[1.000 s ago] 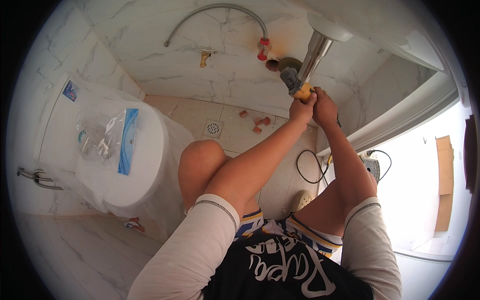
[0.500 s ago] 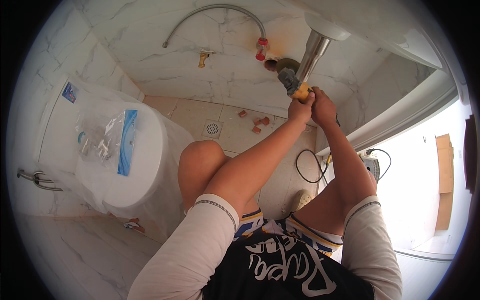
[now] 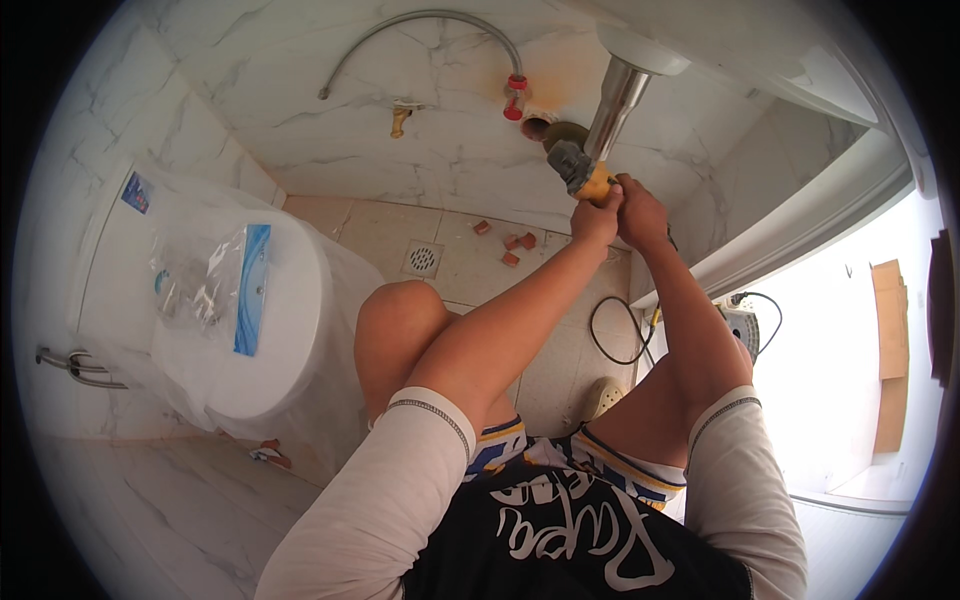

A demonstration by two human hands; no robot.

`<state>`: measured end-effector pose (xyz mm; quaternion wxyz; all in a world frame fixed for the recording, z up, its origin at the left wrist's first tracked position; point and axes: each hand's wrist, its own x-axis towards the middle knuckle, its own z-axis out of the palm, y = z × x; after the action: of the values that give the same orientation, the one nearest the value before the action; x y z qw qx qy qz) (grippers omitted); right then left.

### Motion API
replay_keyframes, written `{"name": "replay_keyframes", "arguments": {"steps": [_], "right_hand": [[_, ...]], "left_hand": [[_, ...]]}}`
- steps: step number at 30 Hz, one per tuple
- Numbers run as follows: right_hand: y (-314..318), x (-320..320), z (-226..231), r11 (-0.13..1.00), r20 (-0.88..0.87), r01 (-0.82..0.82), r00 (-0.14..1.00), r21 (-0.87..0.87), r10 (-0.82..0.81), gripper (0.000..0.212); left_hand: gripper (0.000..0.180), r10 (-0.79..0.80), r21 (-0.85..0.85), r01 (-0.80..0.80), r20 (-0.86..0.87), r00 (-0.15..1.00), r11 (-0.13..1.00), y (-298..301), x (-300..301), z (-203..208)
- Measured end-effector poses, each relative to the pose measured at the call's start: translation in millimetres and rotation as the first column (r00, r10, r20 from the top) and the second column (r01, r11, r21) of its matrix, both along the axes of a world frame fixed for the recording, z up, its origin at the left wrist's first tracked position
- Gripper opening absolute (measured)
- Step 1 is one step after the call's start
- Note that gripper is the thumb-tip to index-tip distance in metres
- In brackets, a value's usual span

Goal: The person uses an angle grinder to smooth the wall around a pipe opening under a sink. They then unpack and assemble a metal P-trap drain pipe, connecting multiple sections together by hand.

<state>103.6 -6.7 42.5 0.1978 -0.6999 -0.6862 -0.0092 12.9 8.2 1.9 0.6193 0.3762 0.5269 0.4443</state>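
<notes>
My left hand [image 3: 594,220] and my right hand [image 3: 640,210] are both closed around a yellow-orange fitting [image 3: 595,184] at the lower end of a chrome drain pipe [image 3: 616,100]. That pipe hangs from the white basin [image 3: 650,45] overhead. A grey plastic connector [image 3: 566,160] sits just left of the fitting, in front of a dark wall drain hole [image 3: 560,133]. My forearms reach up from the lower edge, over my bent knee [image 3: 395,310].
A white toilet [image 3: 250,330] wrapped in clear plastic stands at the left, a bag of parts [image 3: 205,285] on its lid. A braided hose [image 3: 420,30] curves along the marble wall to a red valve [image 3: 515,97]. Floor drain [image 3: 424,259], brick bits [image 3: 510,245], black cable [image 3: 612,335], power tool [image 3: 745,325].
Both hands stay on the fitting under the pipe; they have shifted only slightly. The view has barely moved.
</notes>
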Motion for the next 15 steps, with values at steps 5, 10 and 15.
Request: {"name": "replay_keyframes", "arguments": {"steps": [5, 10, 15], "right_hand": [[0, 0, -2, 1.000, 0.010, -0.004, 1.000, -0.028, 0.004, 0.028], [1, 0, -3, 1.000, 0.004, -0.008, 1.000, -0.027, 0.008, 0.026], [2, -2, -3, 1.000, 0.015, -0.008, 1.000, -0.029, 0.008, 0.024]], "left_hand": [[0.074, 0.030, 0.011, -0.029, -0.026, 0.999, 1.000, 0, 3, -6], [0.074, 0.069, 0.045, -0.068, -0.020, 0.997, 0.997, 3, 4, -12], [0.077, -0.005, -0.024, 0.005, -0.027, 1.000, 1.000, 3, 0, -9]]}}
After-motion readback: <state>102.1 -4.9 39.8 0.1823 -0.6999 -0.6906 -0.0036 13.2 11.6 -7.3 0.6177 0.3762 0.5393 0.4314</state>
